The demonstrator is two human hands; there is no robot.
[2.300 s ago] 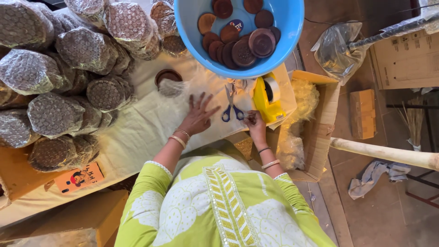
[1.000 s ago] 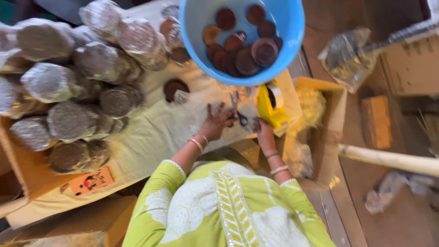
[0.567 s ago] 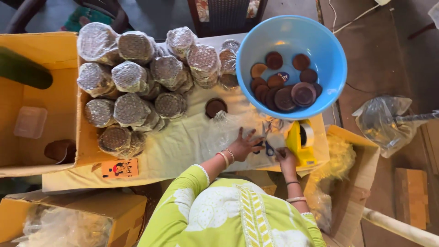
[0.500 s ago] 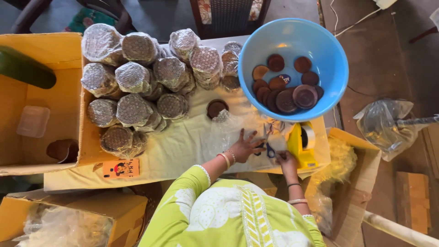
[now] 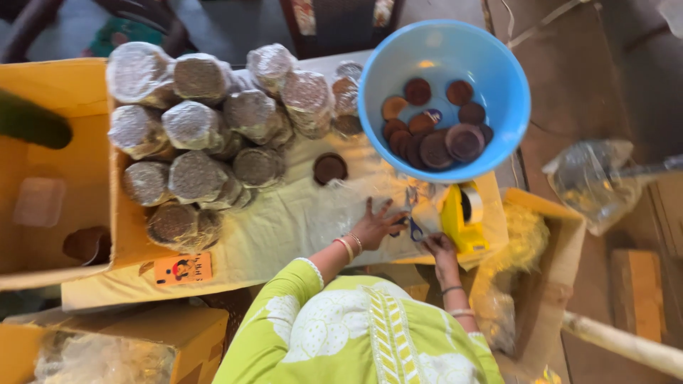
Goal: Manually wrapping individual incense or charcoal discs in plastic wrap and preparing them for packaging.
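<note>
Beneath the spread fingers of the left hand [image 5: 373, 226]: clear plastic wrap [image 5: 334, 213]. Right hand [image 5: 440, 247], grip unclear, beside scissors [image 5: 413, 224] and yellow tape dispenser [image 5: 459, 217].

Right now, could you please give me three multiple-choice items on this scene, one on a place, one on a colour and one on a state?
1. Where does the lone brown disc lie?
A. in the orange box
B. on the cloth, left of the basin
C. on the floor

2. What colour is the basin?
A. blue
B. red
C. white

3. How is the left hand?
A. closed in a fist
B. inside the basin
C. spread flat, fingers apart

Answers:
1 B: the disc sits alone on the pale cloth, between the wrapped stacks and the basin.
2 A: its rim and wall are blue.
3 C: the fingers fan out on the cloth beside the scissors, while the right hand rests by the yellow tape dispenser.
</note>
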